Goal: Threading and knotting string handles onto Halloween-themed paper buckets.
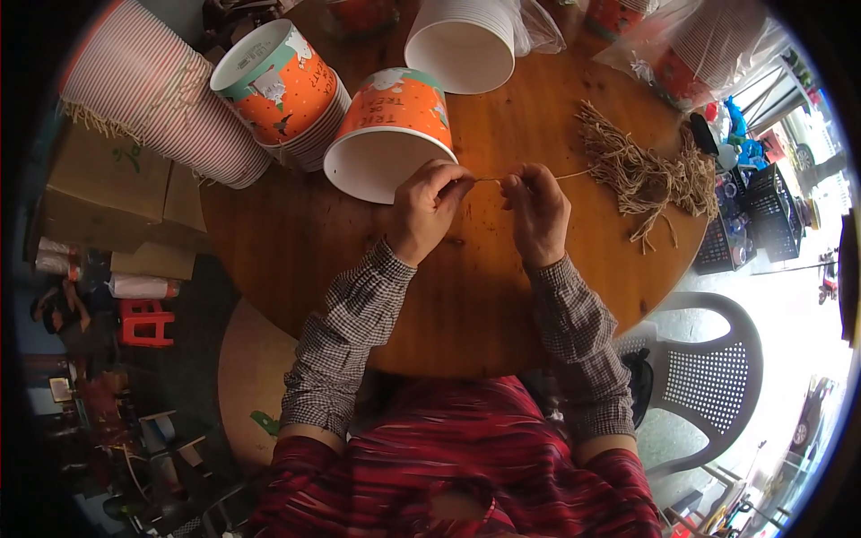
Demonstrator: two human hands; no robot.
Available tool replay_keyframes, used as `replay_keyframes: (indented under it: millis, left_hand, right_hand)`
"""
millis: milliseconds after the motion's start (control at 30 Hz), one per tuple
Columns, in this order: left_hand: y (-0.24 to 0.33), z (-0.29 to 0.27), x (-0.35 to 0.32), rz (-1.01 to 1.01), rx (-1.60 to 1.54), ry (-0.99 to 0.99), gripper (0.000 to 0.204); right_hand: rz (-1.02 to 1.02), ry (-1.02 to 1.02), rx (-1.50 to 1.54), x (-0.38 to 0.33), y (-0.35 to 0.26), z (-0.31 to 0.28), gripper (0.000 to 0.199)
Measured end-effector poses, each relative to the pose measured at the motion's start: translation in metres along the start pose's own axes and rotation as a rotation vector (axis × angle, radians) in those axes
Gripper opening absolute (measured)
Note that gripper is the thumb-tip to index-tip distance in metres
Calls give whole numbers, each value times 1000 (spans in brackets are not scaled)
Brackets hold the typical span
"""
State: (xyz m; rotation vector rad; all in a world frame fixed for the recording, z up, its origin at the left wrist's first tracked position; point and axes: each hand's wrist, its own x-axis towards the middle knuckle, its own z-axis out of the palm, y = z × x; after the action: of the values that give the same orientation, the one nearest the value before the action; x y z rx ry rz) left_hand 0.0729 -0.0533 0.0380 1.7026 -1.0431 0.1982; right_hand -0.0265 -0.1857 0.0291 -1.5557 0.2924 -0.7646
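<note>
Both ends of the thin cord (576,173) are lost to view: one disappears into the left hand (425,212), the other merges with the tangled cord bundle (647,170); the right hand (543,215) hides a stretch between. The left hand also covers a bit of the near orange tub's (395,108) rim. The white tub stack (459,49) is cut off by the top edge, as is the table's (484,314) far side. Cloudy plastic blurs the contents of the clear bag (749,67). The grey chair (713,381) is partly hidden behind the right sleeve (574,318). Lower left, dim clutter (134,439) is too blurred to identify.
</note>
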Motion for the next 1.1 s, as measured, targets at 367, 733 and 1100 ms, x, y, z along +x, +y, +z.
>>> replay_keyframes:
  millis: [367, 733, 1100]
  left_hand:
    - [13, -13, 10, 56, 164, 35, 9]
    - [7, -6, 1, -682, -810, -185, 16]
    - [9, -3, -2, -507, -606, -199, 16]
  right_hand:
    - [-382, 75, -361, 1, -12, 0, 9]
    - [-556, -69, -495, 0, -13, 5, 14]
    - [-49, -156, -1, 7, 6, -1, 10]
